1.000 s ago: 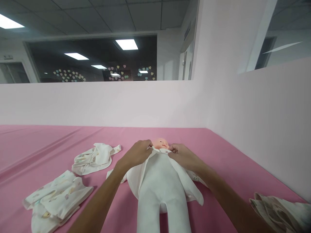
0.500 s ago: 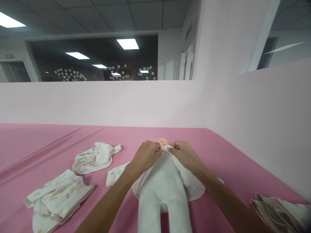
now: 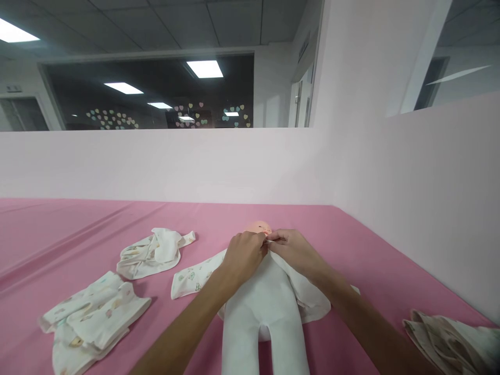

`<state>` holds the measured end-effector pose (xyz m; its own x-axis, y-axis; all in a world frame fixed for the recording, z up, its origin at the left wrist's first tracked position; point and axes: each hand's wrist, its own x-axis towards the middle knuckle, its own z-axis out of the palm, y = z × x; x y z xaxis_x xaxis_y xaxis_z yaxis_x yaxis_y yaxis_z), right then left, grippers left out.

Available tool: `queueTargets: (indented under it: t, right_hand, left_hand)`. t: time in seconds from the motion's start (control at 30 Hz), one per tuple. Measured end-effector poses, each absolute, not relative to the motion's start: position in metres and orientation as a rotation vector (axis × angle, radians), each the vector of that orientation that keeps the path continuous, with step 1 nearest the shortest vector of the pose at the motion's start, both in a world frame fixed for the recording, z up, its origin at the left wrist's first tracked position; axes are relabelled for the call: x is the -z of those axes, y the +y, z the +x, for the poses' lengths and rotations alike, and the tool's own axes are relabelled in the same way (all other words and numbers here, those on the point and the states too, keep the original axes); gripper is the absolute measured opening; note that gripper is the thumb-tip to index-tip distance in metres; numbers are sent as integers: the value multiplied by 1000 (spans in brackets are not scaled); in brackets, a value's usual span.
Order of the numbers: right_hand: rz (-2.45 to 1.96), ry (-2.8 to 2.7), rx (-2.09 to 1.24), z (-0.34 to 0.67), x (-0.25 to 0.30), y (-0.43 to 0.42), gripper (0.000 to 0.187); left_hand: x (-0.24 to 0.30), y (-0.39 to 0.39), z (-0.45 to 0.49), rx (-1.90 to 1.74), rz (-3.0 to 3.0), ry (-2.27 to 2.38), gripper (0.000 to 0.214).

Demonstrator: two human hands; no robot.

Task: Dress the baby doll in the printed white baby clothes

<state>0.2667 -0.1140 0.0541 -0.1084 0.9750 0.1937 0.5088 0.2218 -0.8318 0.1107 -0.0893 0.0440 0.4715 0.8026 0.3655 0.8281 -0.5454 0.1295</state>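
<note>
I am looking down at a doll (image 3: 262, 307) lying on its back on the pink table (image 3: 70, 234), head away from me. My left hand (image 3: 242, 256) and right hand (image 3: 295, 249) are meeting just below its chin, fingers curled shut and pinching the two front edges of the white garment (image 3: 302, 291) together at the neck. Two folded garments (image 3: 91, 320) (image 3: 154, 252) are lying to the left, another pile (image 3: 449, 338) at far right

Pink cloth-covered table (image 3: 78, 229), spare garments scattered.
Crumpled white printed baby top (image 3: 154, 252) lay left-centre; folded white printed clothes (image 3: 91, 317) nearer left; a beige patterned folded cloth (image 3: 453, 338) at right edge, near pale pink partition wall (image 3: 422, 208).
</note>
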Motion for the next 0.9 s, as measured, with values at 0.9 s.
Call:
queueTargets:
  t: [0.9]
  right_hand:
    - [-1484,-1743,-806,265,-36,-102,17]
  left_hand:
    - [-50,-90,97,759,-3064,-1401,22]
